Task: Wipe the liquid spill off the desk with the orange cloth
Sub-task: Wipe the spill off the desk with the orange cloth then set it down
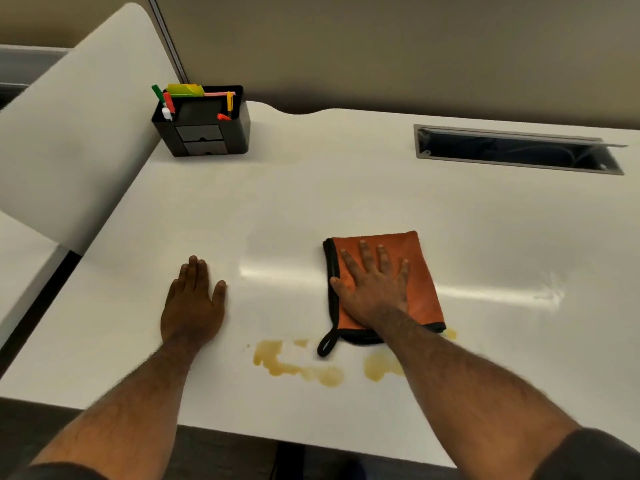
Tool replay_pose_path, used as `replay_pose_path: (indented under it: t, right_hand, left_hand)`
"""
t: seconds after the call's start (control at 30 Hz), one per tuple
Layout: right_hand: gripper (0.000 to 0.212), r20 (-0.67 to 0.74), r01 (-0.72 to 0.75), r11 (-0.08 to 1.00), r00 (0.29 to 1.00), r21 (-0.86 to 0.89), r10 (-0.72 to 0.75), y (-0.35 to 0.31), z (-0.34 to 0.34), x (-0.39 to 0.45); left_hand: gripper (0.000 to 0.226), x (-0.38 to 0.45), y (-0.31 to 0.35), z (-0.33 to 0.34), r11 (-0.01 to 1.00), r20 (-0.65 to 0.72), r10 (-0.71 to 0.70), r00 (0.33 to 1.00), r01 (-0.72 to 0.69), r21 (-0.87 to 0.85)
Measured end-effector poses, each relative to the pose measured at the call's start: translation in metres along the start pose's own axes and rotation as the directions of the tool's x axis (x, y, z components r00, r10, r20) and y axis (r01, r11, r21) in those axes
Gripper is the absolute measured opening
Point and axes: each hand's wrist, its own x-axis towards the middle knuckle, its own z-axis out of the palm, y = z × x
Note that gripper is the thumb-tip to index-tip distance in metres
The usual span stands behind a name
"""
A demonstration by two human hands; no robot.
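The wiping step is under way but little of it looks done: most of the spill (298, 367) is seen on the tabletop (346, 202), nearer the person than the cloth (412, 258). The cloth is pressed flat under the right hand (372, 289), whose fingers (363, 251) are spread open and laid flat on it, nothing being gripped. The left hand (194, 306) is laid palm down on the bare tabletop to the left, well apart from the cloth, its fingers extended and close together, holding nothing.

For the next move, the cloth would probably need to be drawn back toward the near edge and swept left, so that the amber patches are covered and soaked up; steady downward pressure is likely called for, or the liquid may only be smeared.

The cloth is orange with a black border and is folded into a rough square, with a black loop (327, 344) hanging from its near left corner. Its near edge is touching or just beside the spill. The spill is seen as thin, yellowish-brown puddles in a broken line, one patch partly hidden by the right forearm, and a small trace shows by the near right corner of the cloth.
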Motion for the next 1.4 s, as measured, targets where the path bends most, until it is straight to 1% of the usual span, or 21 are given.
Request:
replay_pose_path:
  t: [0.13,0.27,0.47,0.6,0.7,0.77,0.97,1.07,1.23,1.4]
  right_hand:
    - [0.069,-0.002,-0.119,0.993,0.993,-0.011,0.119,0.060,-0.008,-0.019]
    - [0.068,0.002,-0.215,0.977,0.977,-0.005,0.215,0.101,-0.014,-0.042]
    - [0.066,0.006,-0.293,0.955,0.956,-0.042,0.294,0.136,-0.013,-0.077]
    - [0.069,-0.004,-0.359,0.933,0.933,-0.027,0.359,0.135,-0.008,-0.093]
    - [0.072,-0.004,-0.407,0.913,0.913,-0.016,0.407,0.119,-0.004,-0.099]
    - [0.075,0.006,-0.422,0.907,0.907,-0.006,0.422,0.101,-0.002,-0.100]
    - [0.082,0.032,-0.409,0.912,0.912,-0.005,0.409,0.038,0.004,-0.097]
    - [0.077,0.030,-0.353,0.936,0.935,-0.009,0.353,0.000,0.009,-0.091]
    - [0.077,0.054,-0.218,0.976,0.974,-0.026,0.219,-0.062,0.016,-0.080]
    - [0.077,0.077,-0.075,0.997,0.994,-0.014,0.076,-0.112,0.020,-0.074]
  left_hand:
    - [0.065,-0.015,0.009,0.003,1.000,0.024,-0.023,0.999,0.023,0.010]
    - [0.061,-0.018,0.010,0.003,1.000,0.033,-0.017,0.999,0.017,0.018]
    - [0.060,-0.019,0.011,0.000,1.000,0.030,-0.013,0.999,0.013,0.008]
    - [0.060,-0.021,0.016,-0.002,1.000,0.022,-0.011,1.000,0.012,-0.009]
    - [0.063,-0.023,0.018,-0.003,1.000,0.007,-0.008,1.000,0.008,-0.017]
    - [0.069,-0.023,0.016,-0.005,1.000,0.000,-0.012,1.000,0.012,-0.022]
    - [0.074,-0.023,0.015,-0.006,1.000,0.010,-0.017,1.000,0.017,-0.026]
    - [0.075,-0.023,0.015,-0.007,0.999,0.022,-0.016,1.000,0.016,-0.034]
    - [0.077,-0.020,0.008,-0.012,0.998,0.062,0.016,0.998,-0.012,-0.063]
    - [0.069,-0.017,-0.002,-0.022,0.995,0.091,0.074,0.993,-0.067,-0.080]
